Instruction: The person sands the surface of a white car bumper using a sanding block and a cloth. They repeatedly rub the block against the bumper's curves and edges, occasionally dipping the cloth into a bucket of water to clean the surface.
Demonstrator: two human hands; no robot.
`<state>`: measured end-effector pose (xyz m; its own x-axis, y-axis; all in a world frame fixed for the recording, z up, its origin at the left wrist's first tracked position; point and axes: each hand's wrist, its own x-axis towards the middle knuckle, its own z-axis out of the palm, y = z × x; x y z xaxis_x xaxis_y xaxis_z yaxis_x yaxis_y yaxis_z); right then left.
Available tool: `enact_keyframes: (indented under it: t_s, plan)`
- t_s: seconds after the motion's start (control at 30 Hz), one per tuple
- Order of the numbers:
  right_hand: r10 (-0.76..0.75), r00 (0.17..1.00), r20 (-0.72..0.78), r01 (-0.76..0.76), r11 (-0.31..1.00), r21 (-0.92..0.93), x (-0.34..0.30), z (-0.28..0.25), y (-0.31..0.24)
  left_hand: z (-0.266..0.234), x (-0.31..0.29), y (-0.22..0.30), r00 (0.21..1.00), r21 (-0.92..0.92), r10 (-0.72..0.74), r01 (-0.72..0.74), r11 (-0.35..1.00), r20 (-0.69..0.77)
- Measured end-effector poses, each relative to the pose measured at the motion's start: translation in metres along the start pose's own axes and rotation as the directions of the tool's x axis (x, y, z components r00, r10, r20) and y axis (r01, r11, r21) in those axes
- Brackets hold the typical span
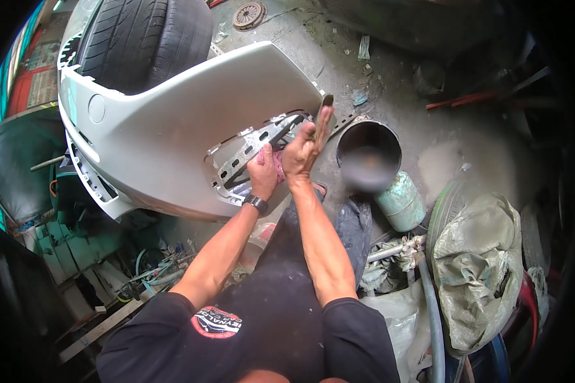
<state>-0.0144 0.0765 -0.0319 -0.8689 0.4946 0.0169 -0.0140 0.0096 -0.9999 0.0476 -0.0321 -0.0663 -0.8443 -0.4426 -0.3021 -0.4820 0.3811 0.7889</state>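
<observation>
A pale grey-white car bumper cover point(191, 121) stretches across the upper left, its cut-out opening and slotted bracket point(255, 147) facing me. Close to that opening, my left hand point(262, 174) is closed on a crumpled pink cloth point(278, 165); a dark watch is on that wrist. Just right of it, my right hand point(302, 153) is raised beside the bumper's right end, its thumb up and its fingers seen nearly edge-on. A small flat dark-tipped piece point(328, 100) shows at those fingertips; its kind is unclear. Whether the right hand touches the bumper cannot be told.
Stacked tyres point(140, 45) stand behind the bumper. To the right are a dark open drum point(368, 153), a worn green cylinder point(402, 204) and a tyre point(444, 210) partly under a crumpled sack point(482, 268). A round clutch disc point(249, 16) lies on the concrete floor.
</observation>
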Motion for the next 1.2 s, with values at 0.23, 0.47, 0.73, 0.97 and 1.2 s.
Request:
enact_keyframes:
  t_s: [0.23,0.47,0.73,0.97,1.2]
  plan:
    - [-0.309,0.919,0.246,0.347,0.930,-0.126,0.019,-0.002,-0.037,0.002,-0.012,0.001,0.977,-0.099,0.197,-0.204,0.974,-0.078]
    - [-0.360,0.913,0.193,0.379,0.923,-0.070,0.041,0.017,-0.077,0.010,-0.004,-0.016,0.962,-0.147,0.258,-0.270,0.952,-0.095]
    - [-0.275,0.930,0.244,0.319,0.933,-0.165,0.021,-0.022,-0.013,0.007,-0.006,0.006,0.992,-0.021,0.092,-0.094,0.995,-0.087]
    - [-0.473,0.769,0.429,0.591,0.783,-0.195,0.055,0.011,-0.064,0.006,-0.006,-0.026,0.999,-0.139,0.050,-0.051,0.989,-0.007]
    - [-0.505,0.808,0.302,0.578,0.778,-0.246,0.065,0.016,-0.060,0.012,-0.002,-0.021,0.999,-0.215,-0.037,0.035,0.976,-0.006]
